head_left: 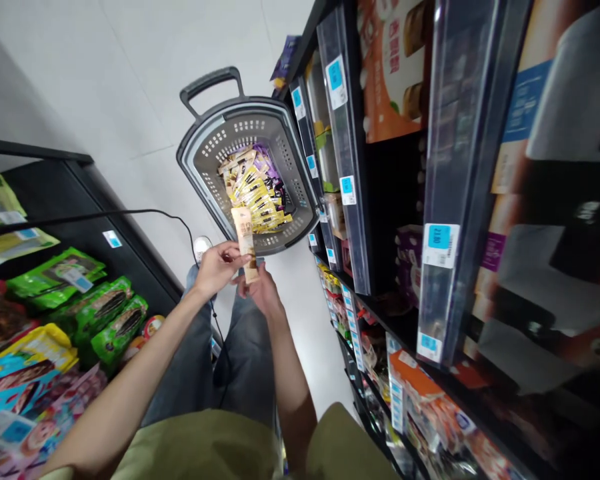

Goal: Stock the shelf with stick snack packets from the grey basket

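Note:
Both my hands hold one slim tan snack packet (245,242) upright in front of me. My left hand (219,267) pinches its left side with closed fingers. My right hand (261,288) grips its lower end from beneath. Just beyond the packet, on the floor, stands a grey shopping basket (204,143) with a black pull handle. It holds several yellow and purple packets (256,189) of the same slim shape.
Black store shelves (433,220) with blue price tags and boxed snacks run along the right. A lower black display (80,200) on the left carries green and colourful snack bags. A black cable (130,213) trails across it toward my legs. Pale tiled floor (130,80) lies between.

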Motion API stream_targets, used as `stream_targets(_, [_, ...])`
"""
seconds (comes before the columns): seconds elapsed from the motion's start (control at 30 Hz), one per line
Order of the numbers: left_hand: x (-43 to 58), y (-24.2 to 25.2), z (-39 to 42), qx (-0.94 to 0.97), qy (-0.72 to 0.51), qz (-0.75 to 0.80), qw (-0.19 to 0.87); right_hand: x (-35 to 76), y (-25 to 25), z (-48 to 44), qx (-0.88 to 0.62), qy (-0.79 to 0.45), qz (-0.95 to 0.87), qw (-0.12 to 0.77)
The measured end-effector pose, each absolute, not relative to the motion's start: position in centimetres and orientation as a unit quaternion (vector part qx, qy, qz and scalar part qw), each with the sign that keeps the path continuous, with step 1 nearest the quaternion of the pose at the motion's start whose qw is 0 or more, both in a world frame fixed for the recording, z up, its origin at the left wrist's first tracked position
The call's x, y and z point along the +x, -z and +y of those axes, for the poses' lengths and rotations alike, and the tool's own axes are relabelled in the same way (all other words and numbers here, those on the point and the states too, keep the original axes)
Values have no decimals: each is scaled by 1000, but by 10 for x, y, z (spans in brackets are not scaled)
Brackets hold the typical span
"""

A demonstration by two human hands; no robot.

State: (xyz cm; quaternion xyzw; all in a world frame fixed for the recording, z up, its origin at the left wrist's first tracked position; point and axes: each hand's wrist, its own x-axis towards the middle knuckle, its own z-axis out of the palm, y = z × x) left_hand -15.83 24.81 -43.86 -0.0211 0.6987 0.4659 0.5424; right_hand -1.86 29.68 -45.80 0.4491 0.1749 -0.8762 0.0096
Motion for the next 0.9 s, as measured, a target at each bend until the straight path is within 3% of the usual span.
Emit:
stream_targets(0.17, [-150, 440, 247, -3, -526, 652, 546, -10, 453, 308, 478, 865, 152, -24])
stream_targets(0.3, [-140, 436, 247, -32, -551, 598, 581, -4, 457, 308, 544, 747, 367, -107])
stream_targets(0.47, [-132, 433, 251, -57, -543, 621, 562, -2, 456, 311, 556, 596, 569, -111])
stream_targets(0.67, [-133, 430, 264, -60, -517, 642, 563, 3, 450, 313, 572, 582, 554, -165])
stream_targets(0.9, [-132, 452, 265, -28, -499, 664, 556, 13, 457, 319, 598, 681, 397, -143])
